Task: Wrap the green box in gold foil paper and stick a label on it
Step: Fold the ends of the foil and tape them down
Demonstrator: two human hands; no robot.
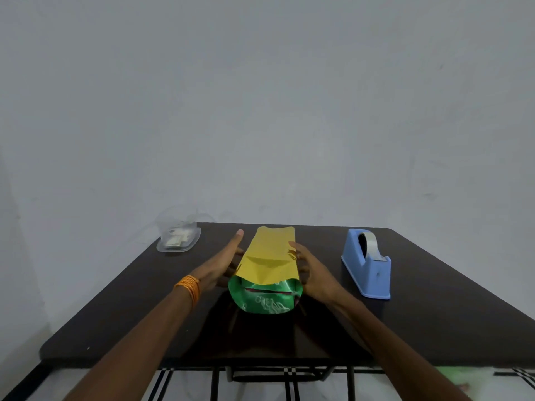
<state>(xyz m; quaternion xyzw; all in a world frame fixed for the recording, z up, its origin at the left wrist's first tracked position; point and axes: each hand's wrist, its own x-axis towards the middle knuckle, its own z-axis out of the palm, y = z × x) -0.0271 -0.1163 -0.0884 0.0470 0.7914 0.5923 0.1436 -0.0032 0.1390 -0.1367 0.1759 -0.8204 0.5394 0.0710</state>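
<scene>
The green box (265,298) lies lengthwise in the middle of the dark table (419,314), its near end uncovered. Gold foil paper (267,256) is folded over its top and sides, with a creased flap across the middle. My left hand (224,263), with orange bangles at the wrist, presses flat against the left side of the wrapped box, fingers straight. On the opposite side my right hand (311,270) presses against the right side, fingertips touching the paper's edge. Neither hand closes around anything.
A blue tape dispenser (367,264) with a roll of clear tape stands to the right of the box. At the table's back left corner sits a clear plastic container (178,237) holding small white pieces. A pale wall rises behind the table.
</scene>
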